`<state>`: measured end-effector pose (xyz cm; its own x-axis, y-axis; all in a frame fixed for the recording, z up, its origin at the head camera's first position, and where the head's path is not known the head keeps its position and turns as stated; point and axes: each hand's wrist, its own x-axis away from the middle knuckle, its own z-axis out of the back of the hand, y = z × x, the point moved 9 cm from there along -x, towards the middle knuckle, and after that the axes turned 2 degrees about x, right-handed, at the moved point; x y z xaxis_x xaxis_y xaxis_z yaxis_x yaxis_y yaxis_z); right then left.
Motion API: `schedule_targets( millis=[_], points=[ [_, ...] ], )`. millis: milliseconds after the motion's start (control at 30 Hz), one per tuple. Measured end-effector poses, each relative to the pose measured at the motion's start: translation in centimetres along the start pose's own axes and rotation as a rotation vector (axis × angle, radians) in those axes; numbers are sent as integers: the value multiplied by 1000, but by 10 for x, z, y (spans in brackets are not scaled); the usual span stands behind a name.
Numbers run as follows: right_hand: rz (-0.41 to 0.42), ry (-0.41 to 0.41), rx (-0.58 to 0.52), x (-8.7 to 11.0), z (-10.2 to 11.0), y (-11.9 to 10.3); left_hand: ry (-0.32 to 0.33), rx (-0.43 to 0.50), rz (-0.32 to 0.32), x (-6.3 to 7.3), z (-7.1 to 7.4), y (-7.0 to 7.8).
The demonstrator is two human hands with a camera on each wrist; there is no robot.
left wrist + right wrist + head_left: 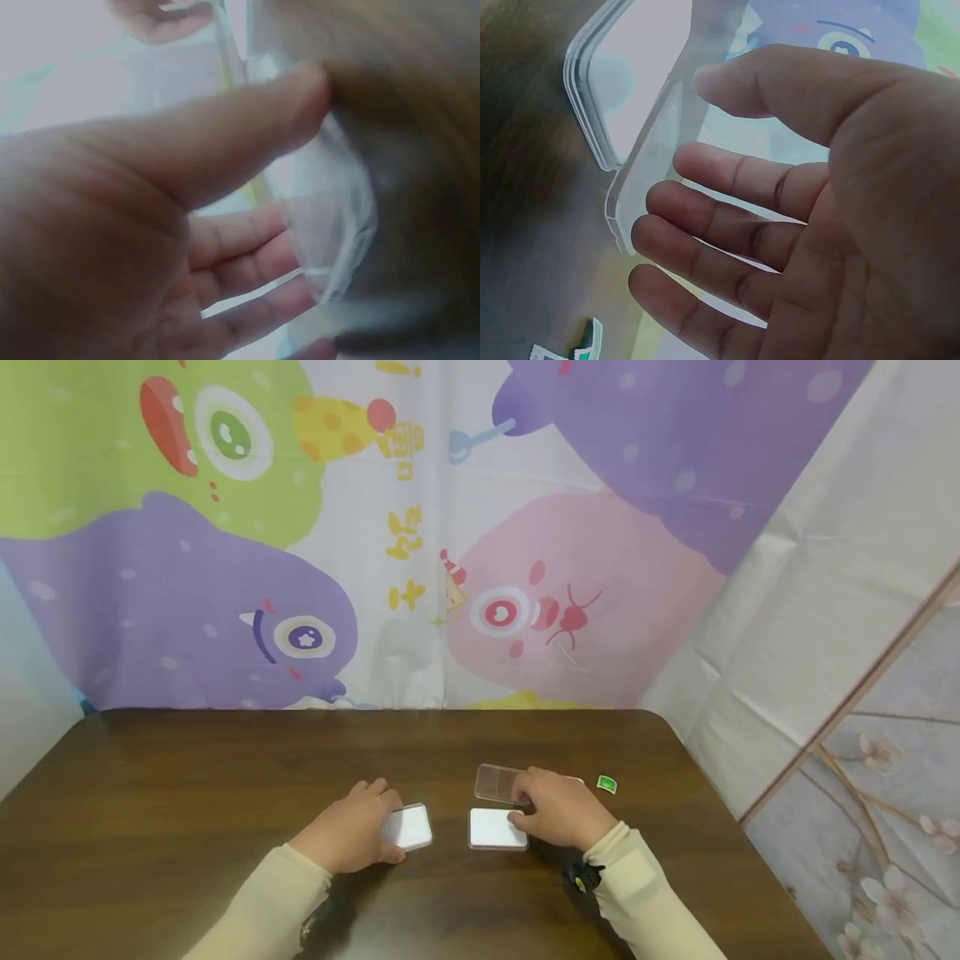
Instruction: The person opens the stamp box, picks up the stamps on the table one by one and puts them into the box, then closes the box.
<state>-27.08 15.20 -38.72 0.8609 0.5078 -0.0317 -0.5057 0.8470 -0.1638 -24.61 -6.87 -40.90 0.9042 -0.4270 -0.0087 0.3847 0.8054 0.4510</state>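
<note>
At lower centre, the left hand (348, 828) pinches the left box (412, 827) between thumb and fingers; light, even edge pressure should keep it level. Right of centre, the right hand (567, 810), fingers parted, grips nothing beside the right box (493, 828) and lid (495, 782); handling rims only would likely limit smudges.

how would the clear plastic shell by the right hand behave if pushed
The clear shell looks stiff, judging by its straight edges. Its thin walls suggest it's light. Low and flat on the smooth-looking table, it would probably slide rather than tip.
</note>
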Motion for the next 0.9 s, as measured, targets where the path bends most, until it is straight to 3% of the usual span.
schedule_targets(
  millis=[267, 400, 700, 900],
  points=[
    [6, -7, 15, 0, -3, 1, -59, -3, -96, 9, -6, 28],
    [14, -7, 11, 1, -1, -1, -69, -12, -127, 11, -7, 34],
    [97, 1, -26, -6, 0, -18, -129, -33, -80, 13, -6, 27],
    [212, -16, -41, -12, -4, -62, -124, -41, -62, 15, -4, 26]
  ],
)
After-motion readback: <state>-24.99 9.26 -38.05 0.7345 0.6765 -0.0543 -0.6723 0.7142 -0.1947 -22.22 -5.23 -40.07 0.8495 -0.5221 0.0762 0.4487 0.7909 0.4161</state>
